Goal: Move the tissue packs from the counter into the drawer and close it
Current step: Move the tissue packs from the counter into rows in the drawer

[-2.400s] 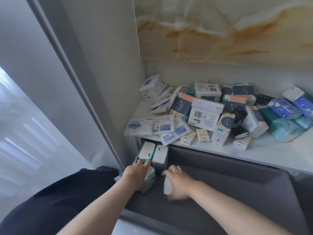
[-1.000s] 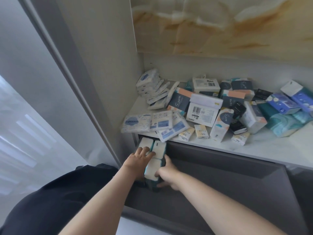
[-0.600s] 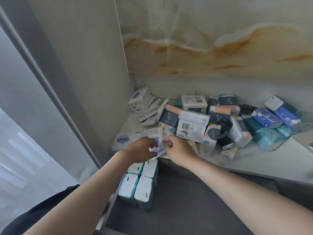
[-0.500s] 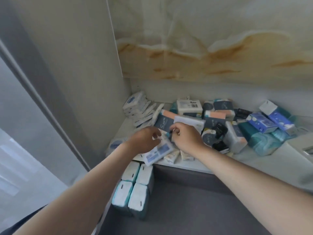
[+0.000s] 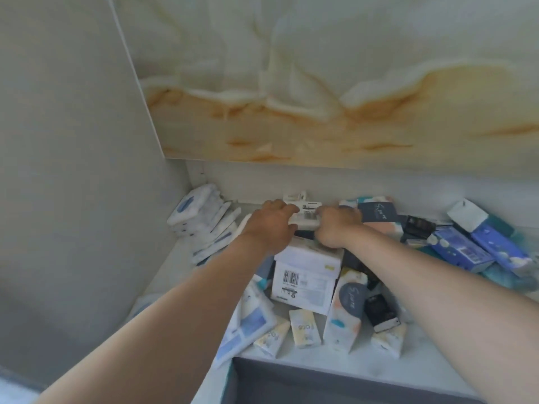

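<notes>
Back wall: a glossy marble-look panel (image 5: 320, 97), cream with amber veins, straight ahead of me.
Below it: a plain white strip (image 5: 379, 182).
My left: a flat pale grey side panel (image 5: 73, 141), meeting the back in a corner.
Furniture: white counter (image 5: 166, 272); dark grey drawer (image 5: 320, 387) open under its front edge.
Light: soft, even.

We're using the front box (image 5: 303, 282) as our marker; it sits mid-pile on the counter (image 5: 166, 272). Right behind it is the back box (image 5: 306, 220), with our left hand (image 5: 269, 227) holding its left end and our right hand (image 5: 335, 227) its right end. Behind and left of the front box, a stack (image 5: 201, 221) sits by the side wall (image 5: 73, 170). Just in front of it stand the mini packs (image 5: 303, 330), and the tall pack (image 5: 347, 312) is just beside it on the right. Side packs (image 5: 472, 249) lie well to its right. The drawer (image 5: 335, 386) is in front, lower down.
</notes>
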A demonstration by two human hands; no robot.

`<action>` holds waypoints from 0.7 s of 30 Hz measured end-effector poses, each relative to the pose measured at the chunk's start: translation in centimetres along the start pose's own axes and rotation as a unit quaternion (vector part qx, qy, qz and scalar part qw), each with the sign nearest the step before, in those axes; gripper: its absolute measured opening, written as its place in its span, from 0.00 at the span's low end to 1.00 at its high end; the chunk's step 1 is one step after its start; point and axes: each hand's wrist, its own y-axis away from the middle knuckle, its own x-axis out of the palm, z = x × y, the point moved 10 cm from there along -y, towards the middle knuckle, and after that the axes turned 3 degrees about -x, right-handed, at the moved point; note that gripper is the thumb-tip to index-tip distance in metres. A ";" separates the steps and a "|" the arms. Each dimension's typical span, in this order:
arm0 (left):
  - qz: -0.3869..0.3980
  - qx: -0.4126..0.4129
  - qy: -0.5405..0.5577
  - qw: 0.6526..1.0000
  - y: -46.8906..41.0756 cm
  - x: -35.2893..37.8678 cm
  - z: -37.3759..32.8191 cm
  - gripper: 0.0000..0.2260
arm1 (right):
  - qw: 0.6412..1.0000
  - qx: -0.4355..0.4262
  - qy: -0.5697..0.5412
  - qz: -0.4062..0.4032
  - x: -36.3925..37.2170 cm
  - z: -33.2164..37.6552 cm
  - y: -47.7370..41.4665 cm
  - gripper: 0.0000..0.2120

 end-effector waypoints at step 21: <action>-0.187 0.044 -0.008 0.981 -2.9 -3.8 5.3 0.23 | 0.980 -0.115 0.010 0.165 4.3 -0.2 -6.3 0.49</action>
